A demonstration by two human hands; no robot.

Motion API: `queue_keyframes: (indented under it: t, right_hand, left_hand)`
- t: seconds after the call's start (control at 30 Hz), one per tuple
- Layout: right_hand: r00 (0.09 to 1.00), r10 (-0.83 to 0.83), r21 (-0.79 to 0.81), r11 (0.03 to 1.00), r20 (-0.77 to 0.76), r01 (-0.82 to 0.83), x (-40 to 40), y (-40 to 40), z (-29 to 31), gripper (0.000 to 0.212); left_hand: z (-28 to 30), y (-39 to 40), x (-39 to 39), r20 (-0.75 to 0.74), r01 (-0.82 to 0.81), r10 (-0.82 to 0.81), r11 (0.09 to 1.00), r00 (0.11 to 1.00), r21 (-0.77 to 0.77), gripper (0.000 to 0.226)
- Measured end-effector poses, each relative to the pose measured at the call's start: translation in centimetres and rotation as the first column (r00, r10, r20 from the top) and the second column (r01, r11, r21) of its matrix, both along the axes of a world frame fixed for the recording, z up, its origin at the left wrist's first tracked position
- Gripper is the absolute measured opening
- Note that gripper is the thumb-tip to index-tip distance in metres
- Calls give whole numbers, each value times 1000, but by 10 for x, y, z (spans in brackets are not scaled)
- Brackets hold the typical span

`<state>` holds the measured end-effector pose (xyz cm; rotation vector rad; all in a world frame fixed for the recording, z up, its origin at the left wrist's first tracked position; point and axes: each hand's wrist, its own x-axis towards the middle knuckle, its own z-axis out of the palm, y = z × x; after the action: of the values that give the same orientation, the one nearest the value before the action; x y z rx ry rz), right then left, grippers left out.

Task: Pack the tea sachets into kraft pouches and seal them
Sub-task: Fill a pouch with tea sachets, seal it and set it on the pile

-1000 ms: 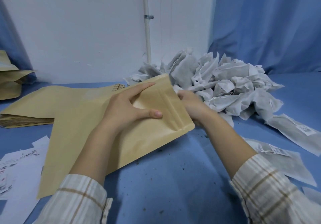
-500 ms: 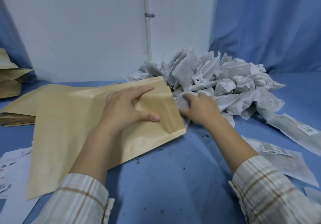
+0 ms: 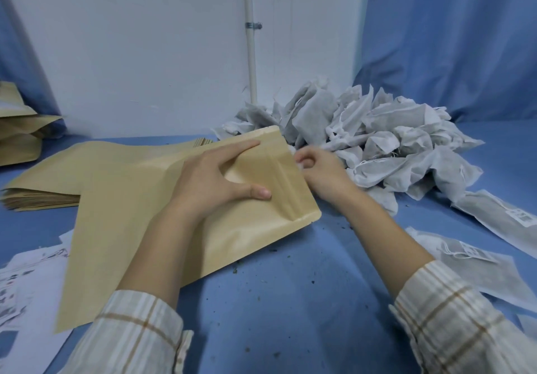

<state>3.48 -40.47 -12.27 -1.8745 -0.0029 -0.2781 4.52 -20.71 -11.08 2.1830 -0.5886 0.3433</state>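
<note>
The kraft pouch (image 3: 186, 228) lies slanted across the blue table (image 3: 290, 301), its open mouth end raised toward the heap of tea sachets (image 3: 377, 141) and its far end trailing down to your left over white printed papers (image 3: 26, 286). Your left hand (image 3: 215, 179) grips the pouch near the mouth, fingers stretched along the upper edge and thumb pressed on the front face, so the paper bows between them. Your right hand (image 3: 319, 167) sits just beside the mouth at the foot of the heap, fingers curled in around something white; it looks like a sachet, but the pouch edge hides most of it, so you cannot tell exactly what is pinched. Behind the pouch a flat stack of spare pouches (image 3: 43, 196) rests on the table, touching or slipping under the one you hold. Further left, at the frame's edge, filled pouches (image 3: 17, 135) stand near the blue curtain. Two loose flat sachets with tags (image 3: 479, 260) lie near your right forearm, and dark tea crumbs dot the table between your arms.
</note>
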Motion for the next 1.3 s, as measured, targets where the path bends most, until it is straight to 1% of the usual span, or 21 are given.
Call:
queue_keyframes:
  t: [0.07, 0.1, 0.17, 0.23, 0.3, 0.33, 0.37, 0.43, 0.47, 0.5, 0.57, 0.67, 0.77, 0.83, 0.9, 0.97, 1.07, 1.13, 1.17, 1.23, 1.3]
  right_hand:
    - [972, 196, -128, 969, -126, -212, -5, 7, 0, 12]
    - [939, 277, -144, 940, -204, -309, -8, 9, 1, 16]
    - [907, 312, -283, 876, -283, -390, -14, 9, 5, 24]
    - [942, 264, -424, 844, -205, -329, -14, 7, 10, 12]
    - [991, 110, -510, 850, -74, -133, -10, -1, 13, 11]
    - [1000, -16, -618, 786, -26, -4, -7, -8, 15, 9]
    - [989, -145, -779, 618, 18, 105, -4, -16, 16, 16]
    - [926, -377, -983, 169, 4, 73, -1, -30, 13, 39]
    - [885, -465, -998, 62, -27, 3, -1, -34, 11, 42]
    - [849, -526, -999, 32, -54, -44, -2, -35, 8, 41]
    - [831, -554, -997, 68, -62, -29, -2, -38, 5, 34]
    - [862, -491, -931, 244, 122, 271, -1, -41, 9, 35]
    - [747, -487, -614, 437, 453, 657, -3, -32, 18, 40]
    - [663, -551, -324, 590, 507, 739, -4, -26, 23, 35]
    - [693, -601, -54, 739, 398, 672, -1, -25, 24, 29]
    - [801, -569, 194, 821, 187, 537, 3, -26, 24, 19]
    - [984, -180, 371, 912, -16, 173, 2, -21, 18, 10]
    - [992, 122, 345, 933, -30, -104, -1, -10, 11, 9]
    - [977, 208, 245, 950, -39, -193, -2, -5, 8, 11]
    - [972, 228, -20, 973, -56, -230, -5, 2, 5, 17]
    - [974, 215, -164, 960, -75, -225, -10, 5, 5, 25]
  left_hand:
    - [1, -1, 0, 4, 54, -54, 998, 999, 11, 83]
    - [1, -1, 0, 2, 79, -79, 996, 997, 28, 82]
    - [-1, -2, 0, -15, 102, -101, 993, 995, 53, 80]
    - [-4, -4, -1, -22, 93, -91, 991, 996, 92, 80]
    - [-5, -6, -1, -2, 65, -66, 990, 998, 127, 83]
    - [-4, -6, -1, 12, 46, -48, 991, 999, 129, 85]
    - [-3, -6, -2, 20, 27, -30, 992, 999, 126, 87]
    - [-2, -6, -3, 18, 13, -15, 993, 1000, 119, 89]
    - [-2, -7, -3, 9, 16, -17, 992, 1000, 122, 88]
    - [-2, -7, -4, 0, 22, -22, 992, 1000, 124, 87]
    - [-3, -8, -4, -9, 31, -30, 992, 999, 119, 85]
    - [-3, -8, -4, 6, 17, -18, 994, 1000, 112, 84]
    - [-3, -5, -2, 34, -12, 9, 996, 999, 90, 85]
    - [-2, -3, -2, 35, -26, 24, 997, 999, 68, 88]
    - [-1, -1, -1, 41, -36, 34, 998, 999, 51, 91]
    - [0, 1, 0, 46, -43, 42, 999, 998, 25, 91]
    - [1, 3, 1, 45, -38, 39, 999, 998, -29, 87]
    - [2, 2, 0, 30, 7, -5, 998, 1000, -64, 84]
    - [2, 0, -1, 23, 38, -36, 997, 999, -67, 83]
    - [2, -5, -4, 12, 88, -88, 995, 996, -46, 78]
    - [-2, -12, -6, -12, 120, -120, 993, 993, -2, 74]
